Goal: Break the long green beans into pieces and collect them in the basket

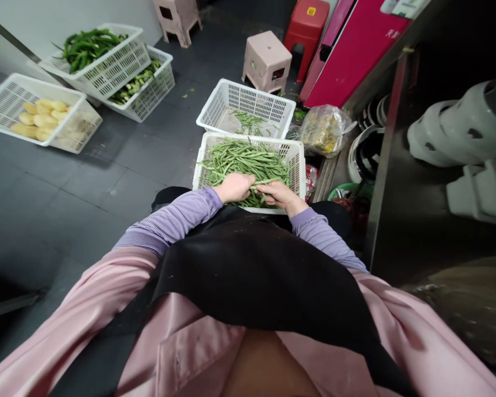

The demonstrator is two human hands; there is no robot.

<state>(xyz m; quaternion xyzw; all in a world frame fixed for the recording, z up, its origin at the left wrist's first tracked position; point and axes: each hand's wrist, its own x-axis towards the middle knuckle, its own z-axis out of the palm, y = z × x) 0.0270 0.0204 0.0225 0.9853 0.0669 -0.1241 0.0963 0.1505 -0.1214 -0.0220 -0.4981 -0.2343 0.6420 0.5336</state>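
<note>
Long green beans (243,157) fill a white slotted plastic basket (296,171) right in front of my lap. Over the near part of this heap, my left hand (235,187) is closed around one end of a green bean. My right hand (279,196) pinches beans close beside it, its fingers curled near the left fingertips. A bean stretches across between the two hands. Just beyond stands a second white basket (219,110) with a smaller scatter of green beans (250,121) on its bottom.
To the left, baskets hold peeled potatoes (43,117), green peppers (89,47) and cut green vegetables (136,82). Ahead are a pale stool (268,58) and a red stool (308,33). A filled plastic bag (324,129) and a metal shelf edge (382,165) flank the right side.
</note>
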